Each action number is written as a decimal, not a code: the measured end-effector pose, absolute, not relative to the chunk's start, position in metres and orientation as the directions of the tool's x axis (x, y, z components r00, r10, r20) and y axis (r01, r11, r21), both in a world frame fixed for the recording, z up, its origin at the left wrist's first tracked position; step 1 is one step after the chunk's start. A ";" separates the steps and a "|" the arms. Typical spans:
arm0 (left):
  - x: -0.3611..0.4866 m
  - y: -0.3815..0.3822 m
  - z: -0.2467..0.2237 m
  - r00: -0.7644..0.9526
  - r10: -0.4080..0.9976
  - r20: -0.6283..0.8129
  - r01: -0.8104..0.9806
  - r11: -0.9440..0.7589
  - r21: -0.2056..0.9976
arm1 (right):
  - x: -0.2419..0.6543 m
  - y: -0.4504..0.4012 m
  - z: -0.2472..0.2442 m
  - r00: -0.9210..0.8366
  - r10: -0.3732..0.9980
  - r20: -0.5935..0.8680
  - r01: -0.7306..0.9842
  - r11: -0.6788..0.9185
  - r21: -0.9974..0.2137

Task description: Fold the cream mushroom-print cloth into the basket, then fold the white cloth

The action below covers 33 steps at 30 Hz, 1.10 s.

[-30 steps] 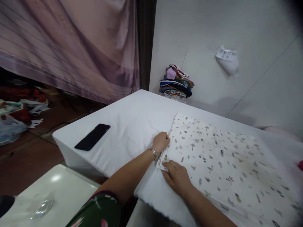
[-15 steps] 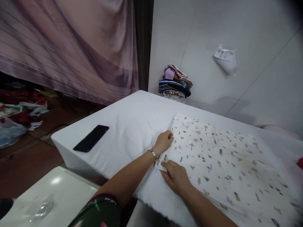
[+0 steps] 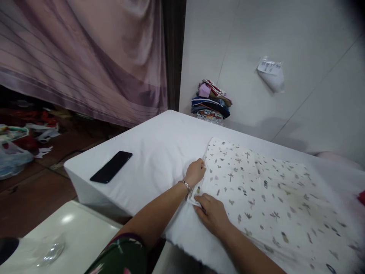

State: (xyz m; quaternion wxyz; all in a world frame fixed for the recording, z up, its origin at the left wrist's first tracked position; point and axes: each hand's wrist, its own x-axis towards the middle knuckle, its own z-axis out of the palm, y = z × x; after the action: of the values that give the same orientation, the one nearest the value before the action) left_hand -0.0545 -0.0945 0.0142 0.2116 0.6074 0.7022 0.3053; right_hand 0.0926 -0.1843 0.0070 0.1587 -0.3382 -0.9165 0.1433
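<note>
A folded white cloth [image 3: 256,190] printed with small palm trees, pineapples and other motifs lies over the right half of a white-covered table [image 3: 154,152]. My left hand [image 3: 195,172], with a metal bracelet on its wrist, pinches the cloth's left edge. Nearer to me, my right hand [image 3: 212,213] is closed on the front left corner of the same cloth, its thumb tucked below the edge. The fingertips of both hands are partly hidden.
A black phone [image 3: 111,166] lies on the table's left part. Folded clothes [image 3: 211,101] are stacked by the wall at the back. A white stool-like surface [image 3: 71,232] with a clear glass item [image 3: 51,253] stands front left. Plastic bags [image 3: 13,160] sit on the floor.
My left hand has shifted slightly left, drawing the cloth's edge a little with it. My right hand stays at the corner.
</note>
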 end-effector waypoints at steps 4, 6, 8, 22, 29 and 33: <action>-0.053 -0.096 0.015 -0.190 0.977 0.095 0.768 0.088 0.635 | 0.093 -0.188 0.009 -0.720 0.670 0.179 0.573 0.720 -0.392; -0.053 -0.097 0.015 -0.198 0.977 0.079 0.796 0.113 0.595 | 0.096 -0.189 0.012 -0.717 0.679 0.158 0.558 0.695 -0.453; -0.054 -0.098 0.015 -0.198 0.979 0.054 0.814 0.133 0.566 | 0.101 -0.184 0.017 -0.693 0.706 0.147 0.527 0.635 -0.564; -0.056 -0.109 0.015 -0.079 0.993 0.091 0.860 0.021 0.509 | 0.058 0.020 0.052 -0.388 0.915 -0.110 0.848 0.307 -0.432; -0.059 -0.107 0.013 0.005 0.994 0.107 0.875 -0.056 0.481 | 0.034 0.062 0.050 -0.537 0.831 -0.145 0.844 0.528 -0.096; -0.060 -0.106 0.012 0.019 0.995 0.095 0.867 -0.064 0.494 | 0.036 0.072 0.054 -0.591 0.782 -0.197 0.789 0.611 0.063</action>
State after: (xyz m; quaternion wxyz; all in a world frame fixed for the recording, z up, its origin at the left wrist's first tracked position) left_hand -0.0600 -0.1060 0.0117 0.1506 0.6976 0.6675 0.2125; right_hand 0.0361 0.0719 0.0540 -0.1030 -0.4405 -0.8917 0.0155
